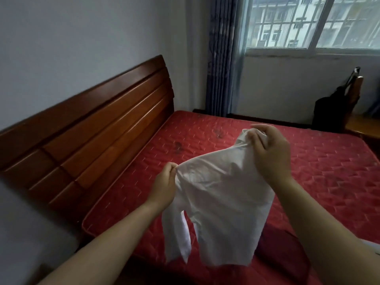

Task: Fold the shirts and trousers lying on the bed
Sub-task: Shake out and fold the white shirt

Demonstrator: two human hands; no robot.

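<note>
Dim interior lit by daylight from the window (312,21) at upper right; soft shadows; slight blur throughout; wide-angle bowing of the headboard (92,128) toward edges.

One white shirt (222,202), two hands (left hand (164,183), right hand (272,153)), one red bed (329,182), one headboard (92,130) left, one curtain (222,58) and one window (308,21) far, one dark bag (324,112) far right, one dark red cloth (275,239) near right
</note>
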